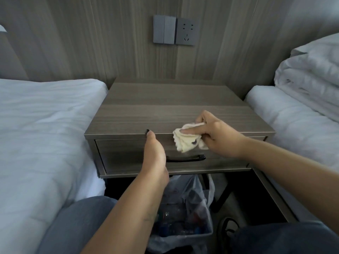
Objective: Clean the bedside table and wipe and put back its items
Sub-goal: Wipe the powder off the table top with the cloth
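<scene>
The grey wood bedside table (165,107) stands between two beds, and nothing lies on its top. My right hand (218,136) grips a crumpled cream cloth (185,142) at the table's front edge, with the forefinger stretched along the cloth. The cloth hangs partly over the drawer front (229,158). My left hand (155,156) is held edge-on against the drawer front just below the table edge, thumb tip up at the edge. Its fingers are hidden behind the palm. It covers the left end of the black drawer handle (185,158).
A bin with a clear plastic liner (183,217), holding rubbish, stands under the table between my knees. White beds flank the table on the left (45,125) and right (293,116); a folded duvet (311,74) lies on the right one. A switch and socket (174,32) are on the wall.
</scene>
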Motion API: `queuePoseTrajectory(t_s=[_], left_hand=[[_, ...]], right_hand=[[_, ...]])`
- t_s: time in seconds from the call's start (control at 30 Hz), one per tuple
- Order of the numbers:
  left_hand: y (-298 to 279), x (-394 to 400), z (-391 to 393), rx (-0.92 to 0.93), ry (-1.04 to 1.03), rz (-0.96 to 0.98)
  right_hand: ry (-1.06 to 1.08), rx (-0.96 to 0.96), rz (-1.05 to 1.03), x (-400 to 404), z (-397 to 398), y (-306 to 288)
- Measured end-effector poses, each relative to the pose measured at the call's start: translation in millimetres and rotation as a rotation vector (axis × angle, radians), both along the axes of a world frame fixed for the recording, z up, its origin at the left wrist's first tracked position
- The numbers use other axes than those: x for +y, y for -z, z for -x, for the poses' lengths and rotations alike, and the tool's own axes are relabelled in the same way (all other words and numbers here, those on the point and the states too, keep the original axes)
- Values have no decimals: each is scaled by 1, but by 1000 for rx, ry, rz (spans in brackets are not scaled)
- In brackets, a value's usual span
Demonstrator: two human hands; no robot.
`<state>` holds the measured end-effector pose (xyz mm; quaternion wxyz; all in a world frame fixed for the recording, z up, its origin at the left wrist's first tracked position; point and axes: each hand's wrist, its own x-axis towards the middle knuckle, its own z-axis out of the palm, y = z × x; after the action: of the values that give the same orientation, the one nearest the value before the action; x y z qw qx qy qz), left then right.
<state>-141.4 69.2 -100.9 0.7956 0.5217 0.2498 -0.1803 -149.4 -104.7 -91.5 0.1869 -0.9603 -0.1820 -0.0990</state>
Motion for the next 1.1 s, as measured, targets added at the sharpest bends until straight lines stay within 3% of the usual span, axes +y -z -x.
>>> queuePoseTrajectory(t_s=[0.13, 0.2, 0.3, 0.37, 0.43, 0.5, 0.6, 0.7, 0.8, 0.97, 1.1], left_hand=[[-6, 15, -3, -162, -289, -151], [-7, 23, -8, -248, -377, -190], [-3, 28, -19, -194, -359, -127], [-5, 27, -28, -137, -326, -100], [-10, 25, -36, -100, -306, -137], [-11, 23, -42, -69, -295, -128], [-5, 19, -45, -131, -223, -226], [-9, 9, -53, -34, -265, -254], [-18, 2, -55, 32, -294, -232], [-12, 1, -48, -26, -300, -295], [-9, 2, -40, -86, -288, -280]], right_hand=[[-93, 61, -18, 15, 21, 18], [-15, -43, -93, 14, 9, 6], [111, -209, -186, 0, -27, -33], [205, -268, -127, -19, -62, -47], [450, -180, -30, -48, -102, -40], [716, 22, 88, -76, -142, -18], [845, 216, 246, -85, -186, -2], [754, 223, 237, -59, -217, -8], [466, 204, 190, 10, -206, -22], [-33, 94, 128, 86, -106, -20], [-111, 68, 5, 79, -31, -22]])
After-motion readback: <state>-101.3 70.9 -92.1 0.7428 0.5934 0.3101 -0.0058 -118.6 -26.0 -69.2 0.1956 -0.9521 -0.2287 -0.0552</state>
